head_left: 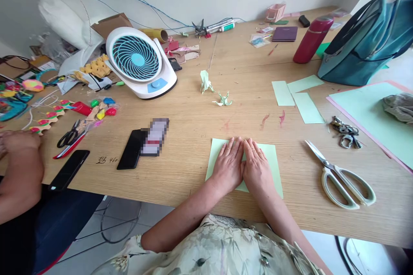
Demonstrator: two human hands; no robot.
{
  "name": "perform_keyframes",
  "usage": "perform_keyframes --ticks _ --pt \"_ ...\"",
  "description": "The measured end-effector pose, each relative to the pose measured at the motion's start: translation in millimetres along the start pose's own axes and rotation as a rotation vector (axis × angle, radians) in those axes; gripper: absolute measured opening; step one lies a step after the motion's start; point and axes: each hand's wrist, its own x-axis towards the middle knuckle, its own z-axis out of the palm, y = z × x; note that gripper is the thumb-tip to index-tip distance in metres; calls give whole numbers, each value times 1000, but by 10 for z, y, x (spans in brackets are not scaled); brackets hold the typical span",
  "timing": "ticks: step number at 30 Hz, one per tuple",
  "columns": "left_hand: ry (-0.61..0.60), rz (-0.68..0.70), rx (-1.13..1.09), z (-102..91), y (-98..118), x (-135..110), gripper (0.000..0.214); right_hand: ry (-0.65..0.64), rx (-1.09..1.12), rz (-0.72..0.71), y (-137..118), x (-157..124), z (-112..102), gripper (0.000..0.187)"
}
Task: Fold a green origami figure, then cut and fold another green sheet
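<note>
A pale green paper sheet (272, 159) lies on the wooden table (193, 107) near its front edge. My left hand (229, 164) rests flat on the sheet's left half, fingers stretched out together. My right hand (258, 166) lies flat beside it on the right half, fingers out, the two hands touching along their inner edges. Both press the paper down. Neither hand grips anything.
White-handled scissors (342, 176) lie to the right, with a bunch of keys (346, 132) beyond them. Two folded paper figures (213, 90) stand ahead. Green paper pieces (298, 94), a small fan (138, 61), phones (132, 148), a red bottle (311, 38) and a teal bag (368, 41) surround. Another person's arm (19, 159) is at the left.
</note>
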Motion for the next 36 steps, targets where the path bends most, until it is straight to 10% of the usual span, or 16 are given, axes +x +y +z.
perform_keyframes --ticks 36 --pt "39 -88 48 -188 -280 -228 64 -53 -328 -24 156 -226 -283 57"
